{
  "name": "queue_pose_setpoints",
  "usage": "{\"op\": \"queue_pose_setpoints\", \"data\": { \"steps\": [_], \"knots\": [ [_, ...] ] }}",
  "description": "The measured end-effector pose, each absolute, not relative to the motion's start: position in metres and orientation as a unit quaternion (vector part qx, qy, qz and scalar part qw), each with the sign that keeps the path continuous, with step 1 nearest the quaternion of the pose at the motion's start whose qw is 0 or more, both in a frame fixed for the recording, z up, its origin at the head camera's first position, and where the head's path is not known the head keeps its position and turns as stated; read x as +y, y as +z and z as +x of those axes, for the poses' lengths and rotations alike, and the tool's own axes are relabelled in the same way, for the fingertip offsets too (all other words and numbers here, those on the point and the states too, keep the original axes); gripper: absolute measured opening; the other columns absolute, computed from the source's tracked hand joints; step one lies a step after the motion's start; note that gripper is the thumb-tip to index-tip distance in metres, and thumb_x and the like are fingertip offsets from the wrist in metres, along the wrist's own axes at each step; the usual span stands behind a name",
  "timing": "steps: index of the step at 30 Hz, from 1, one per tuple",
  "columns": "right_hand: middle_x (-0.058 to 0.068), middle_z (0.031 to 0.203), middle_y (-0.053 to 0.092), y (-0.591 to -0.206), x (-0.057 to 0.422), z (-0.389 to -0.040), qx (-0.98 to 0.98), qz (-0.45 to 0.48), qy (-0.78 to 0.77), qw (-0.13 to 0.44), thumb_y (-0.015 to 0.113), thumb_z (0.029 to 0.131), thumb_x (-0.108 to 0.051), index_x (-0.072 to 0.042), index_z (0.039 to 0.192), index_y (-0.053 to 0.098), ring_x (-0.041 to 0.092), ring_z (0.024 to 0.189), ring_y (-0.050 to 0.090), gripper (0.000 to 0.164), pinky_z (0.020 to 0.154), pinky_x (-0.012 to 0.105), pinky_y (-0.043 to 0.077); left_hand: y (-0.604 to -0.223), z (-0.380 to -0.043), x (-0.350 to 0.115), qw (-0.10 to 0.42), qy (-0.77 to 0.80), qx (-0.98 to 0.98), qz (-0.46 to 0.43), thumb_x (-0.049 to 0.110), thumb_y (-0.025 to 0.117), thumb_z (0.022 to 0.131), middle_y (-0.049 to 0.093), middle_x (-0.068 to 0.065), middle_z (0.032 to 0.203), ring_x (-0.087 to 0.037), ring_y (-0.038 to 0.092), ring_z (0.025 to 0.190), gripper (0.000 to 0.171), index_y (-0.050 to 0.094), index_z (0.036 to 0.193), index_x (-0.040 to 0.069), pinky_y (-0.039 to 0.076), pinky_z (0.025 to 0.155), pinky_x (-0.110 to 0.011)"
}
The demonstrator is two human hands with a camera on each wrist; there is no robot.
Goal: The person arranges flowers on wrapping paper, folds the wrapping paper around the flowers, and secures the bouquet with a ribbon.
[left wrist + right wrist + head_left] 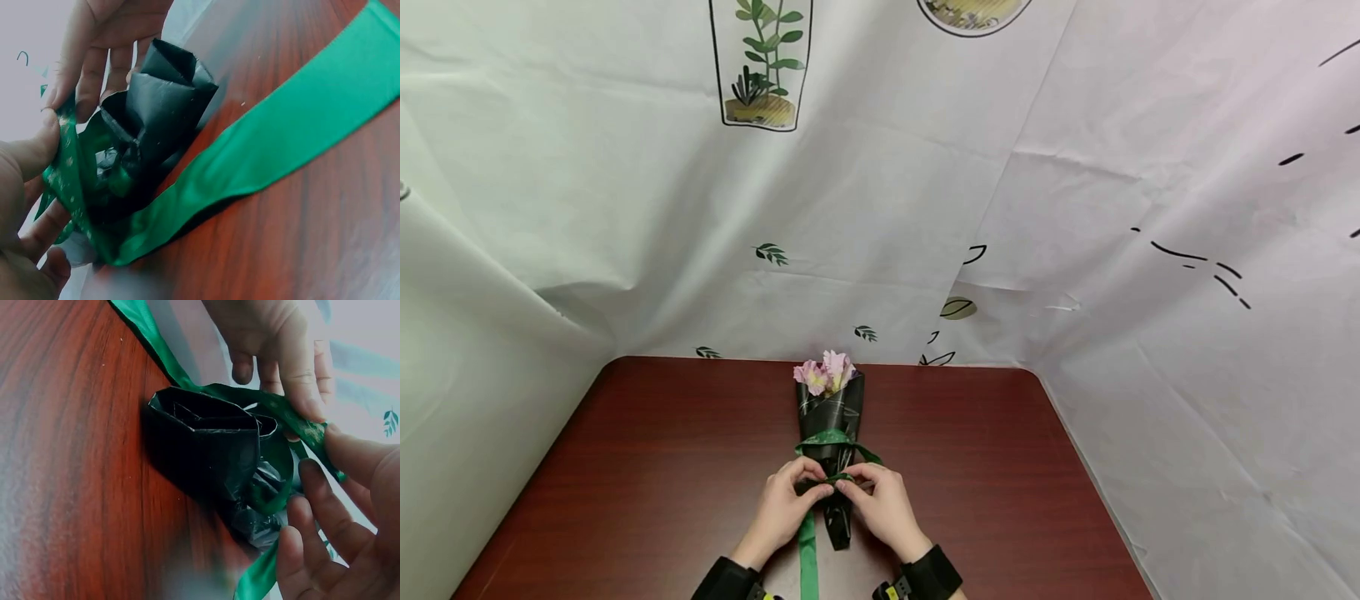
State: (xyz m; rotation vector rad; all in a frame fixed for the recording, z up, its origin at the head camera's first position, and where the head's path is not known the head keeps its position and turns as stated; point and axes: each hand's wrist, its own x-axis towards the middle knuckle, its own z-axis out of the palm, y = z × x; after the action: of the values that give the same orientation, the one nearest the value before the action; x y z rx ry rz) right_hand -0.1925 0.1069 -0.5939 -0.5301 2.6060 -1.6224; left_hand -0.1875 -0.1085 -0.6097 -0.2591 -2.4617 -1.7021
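A small bouquet with pink flowers [826,373] lies on the table, wrapped in black paper [831,408] whose folded lower end points toward me. Green ribbon [807,554] with gold specks loops around the wrap, one long tail running down over the tabletop. My left hand [784,504] pinches the ribbon between thumb and index finger just over the wrap's narrow part. Close beside it, my right hand [880,502] pinches the same stretch of ribbon with thumb and forefinger. In the right wrist view the wrap's open bottom end [206,412] shows beneath both hands.
The dark red wooden table [700,417] carries the bouquet near its middle. A white cloth with printed plants [880,192] hangs behind the far edge and along both sides. Black bands [931,572] circle both wrists.
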Motion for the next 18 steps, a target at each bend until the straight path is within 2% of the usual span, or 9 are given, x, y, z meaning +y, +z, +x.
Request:
{"op": "queue_pose_setpoints", "data": {
  "steps": [3, 7, 10, 14, 18],
  "knots": [
    [0.002, 0.11, 0.077, -0.593, 0.107, -0.192, 0.84, -0.169, -0.515, 0.008, 0.074, 0.111, -0.028, -0.013, 0.122, 0.082, 0.011, 0.095, 0.075, 0.021, 0.082, 0.029, 0.063, -0.606, -0.19, -0.117, 0.096, -0.536, -0.83, -0.121, 0.006, 0.09, 0.094, 0.074, 0.013, 0.106, -0.012, 0.067, 0.099, 0.026, 0.078, 0.109, 0.024, 0.053, 0.086, -0.036],
    [0.003, 0.116, 0.076, -0.591, 0.107, -0.191, 0.842, -0.173, -0.511, 0.016, 0.07, 0.113, -0.03, -0.013, 0.126, 0.08, 0.011, 0.099, 0.074, 0.024, 0.086, 0.03, 0.062, -0.601, -0.204, -0.137, 0.195, -0.391, -0.871, -0.225, -0.008, 0.086, 0.091, 0.077, 0.007, 0.12, -0.014, 0.067, 0.105, 0.038, 0.078, 0.116, 0.02, 0.05, 0.084, -0.041],
    [0.004, 0.119, 0.076, -0.591, 0.108, -0.19, 0.842, -0.172, -0.512, 0.021, 0.069, 0.113, -0.03, -0.012, 0.128, 0.08, 0.012, 0.101, 0.074, 0.025, 0.087, 0.03, 0.062, -0.598, -0.218, -0.153, 0.256, -0.258, -0.881, -0.303, -0.006, 0.086, 0.09, 0.076, 0.001, 0.125, -0.019, 0.067, 0.11, 0.037, 0.079, 0.115, 0.02, 0.049, 0.084, -0.042],
    [0.004, 0.118, 0.077, -0.592, 0.109, -0.188, 0.839, -0.172, -0.515, 0.024, 0.069, 0.113, -0.03, -0.012, 0.128, 0.08, 0.012, 0.099, 0.075, 0.026, 0.086, 0.03, 0.062, -0.595, -0.23, -0.165, 0.279, -0.145, -0.883, -0.349, 0.004, 0.094, 0.087, 0.071, -0.008, 0.127, -0.028, 0.066, 0.114, 0.034, 0.081, 0.113, 0.021, 0.051, 0.084, -0.046],
    [0.002, 0.116, 0.077, -0.591, 0.109, -0.188, 0.84, -0.169, -0.516, 0.028, 0.07, 0.112, -0.03, -0.012, 0.127, 0.08, 0.012, 0.099, 0.075, 0.025, 0.086, 0.03, 0.062, -0.595, -0.235, -0.169, 0.277, -0.067, -0.896, -0.341, 0.004, 0.098, 0.082, 0.068, -0.014, 0.134, -0.034, 0.065, 0.118, 0.037, 0.083, 0.111, 0.02, 0.053, 0.089, -0.05]
  ]
}}
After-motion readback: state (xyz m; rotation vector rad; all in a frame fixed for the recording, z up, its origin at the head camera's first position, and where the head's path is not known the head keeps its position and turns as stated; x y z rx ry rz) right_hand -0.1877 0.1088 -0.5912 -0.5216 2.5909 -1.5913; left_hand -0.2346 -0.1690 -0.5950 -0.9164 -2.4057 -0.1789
